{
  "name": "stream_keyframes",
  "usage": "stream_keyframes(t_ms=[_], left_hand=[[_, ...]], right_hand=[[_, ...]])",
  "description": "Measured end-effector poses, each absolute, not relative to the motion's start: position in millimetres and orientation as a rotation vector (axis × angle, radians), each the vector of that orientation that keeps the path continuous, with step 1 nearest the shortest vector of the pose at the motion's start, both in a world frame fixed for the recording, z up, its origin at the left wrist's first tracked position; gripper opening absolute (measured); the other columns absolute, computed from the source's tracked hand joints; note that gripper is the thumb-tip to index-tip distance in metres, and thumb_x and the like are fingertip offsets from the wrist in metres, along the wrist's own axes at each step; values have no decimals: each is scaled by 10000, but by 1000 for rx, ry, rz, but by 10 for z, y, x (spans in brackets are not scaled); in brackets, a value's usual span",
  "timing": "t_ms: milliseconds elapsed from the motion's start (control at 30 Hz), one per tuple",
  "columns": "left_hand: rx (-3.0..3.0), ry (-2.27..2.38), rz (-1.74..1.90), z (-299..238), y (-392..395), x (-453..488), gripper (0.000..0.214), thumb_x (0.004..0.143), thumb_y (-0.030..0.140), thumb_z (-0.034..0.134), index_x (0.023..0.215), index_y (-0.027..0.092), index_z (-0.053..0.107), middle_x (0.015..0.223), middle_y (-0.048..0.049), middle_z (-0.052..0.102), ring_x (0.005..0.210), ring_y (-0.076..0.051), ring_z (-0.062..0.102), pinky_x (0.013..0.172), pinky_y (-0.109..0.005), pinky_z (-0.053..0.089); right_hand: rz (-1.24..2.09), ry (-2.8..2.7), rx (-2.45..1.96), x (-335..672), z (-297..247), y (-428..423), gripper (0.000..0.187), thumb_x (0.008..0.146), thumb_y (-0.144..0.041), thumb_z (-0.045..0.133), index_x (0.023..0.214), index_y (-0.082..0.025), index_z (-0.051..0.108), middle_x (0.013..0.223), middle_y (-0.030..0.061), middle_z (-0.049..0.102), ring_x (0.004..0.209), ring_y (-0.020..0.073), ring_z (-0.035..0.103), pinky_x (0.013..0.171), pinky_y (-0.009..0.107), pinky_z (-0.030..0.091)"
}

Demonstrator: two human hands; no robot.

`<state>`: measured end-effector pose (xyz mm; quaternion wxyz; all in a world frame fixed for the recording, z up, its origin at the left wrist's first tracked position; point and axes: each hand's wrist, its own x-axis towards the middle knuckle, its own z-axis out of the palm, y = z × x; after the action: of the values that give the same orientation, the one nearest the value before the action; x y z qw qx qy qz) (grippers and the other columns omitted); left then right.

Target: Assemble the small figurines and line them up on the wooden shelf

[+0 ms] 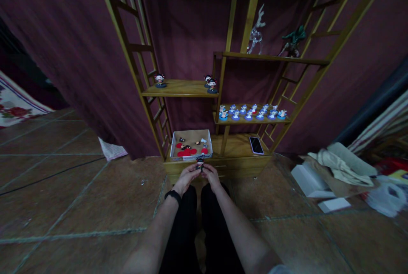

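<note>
Dark purple curtains (191, 23) hang behind a wooden shelf unit (181, 88), which stands on a brown tiled floor (95, 197); from where I stand, the person sits or crouches facing it, knees in black trousers (216, 231) pointing at the drawers, a black band (173, 196) around the left wrist.

Between the hands is a small black-and-red doll (200, 163); it is upright, its head clear above the fingertips, its lower part pinched from both sides; the left hand (188, 177) has its fingers closed on one side of it, the right hand (210, 174) on the other, so the doll sits midway in the grip, near the front edge of an open cardboard box (191, 135).

Inside that box lie red discs (187, 152) and several small pieces, too small to make out; to its right on the same level lies a phone (256, 145); on the left shelf above stand similar dolls, one (160, 81) at the left end, two more (212, 86) close together at the right end; blue-and-white figures (248, 115) stand in rows on the shelf beside; higher up are a clear deer (256, 38) and a green-cloaked figure (295, 42).
</note>
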<state>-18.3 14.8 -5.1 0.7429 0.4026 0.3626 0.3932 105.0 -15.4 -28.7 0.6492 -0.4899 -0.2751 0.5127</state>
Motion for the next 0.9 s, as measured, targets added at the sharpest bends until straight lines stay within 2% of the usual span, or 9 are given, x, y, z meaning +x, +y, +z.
stream_keyframes(t_ms=[167,333,633,900], left_hand=[[890,776,875,-93,162,-178,473,524,150,771,977,145,637,842,-61,683,716,-121,622,726,-242,450],[901,800,881,-119,174,-176,440,531,175,771,952,127,652,835,-71,682,700,-114,618,713,-233,446],[889,824,908,-95,157,-168,413,509,173,784,898,136,648,794,-45,679,694,-114,620,716,-239,450],[931,849,947,-89,139,-159,370,505,208,785,827,140,618,741,-24,666,659,-114,613,689,-250,447]], right_hand=[[1152,-618,-1092,1045,-267,-172,340,524,-334,688,820,-169,667,694,18,673,516,117,577,496,240,452],[1172,-622,-1084,1043,-224,-198,371,534,-348,689,854,-162,664,613,5,654,481,105,553,490,234,437],[1189,-614,-1067,1053,-231,-202,372,535,-349,695,854,-160,662,599,3,650,480,108,555,489,237,441],[1176,-638,-1051,1052,-230,-199,359,550,-360,686,853,-167,673,674,17,669,529,117,569,498,234,440]])
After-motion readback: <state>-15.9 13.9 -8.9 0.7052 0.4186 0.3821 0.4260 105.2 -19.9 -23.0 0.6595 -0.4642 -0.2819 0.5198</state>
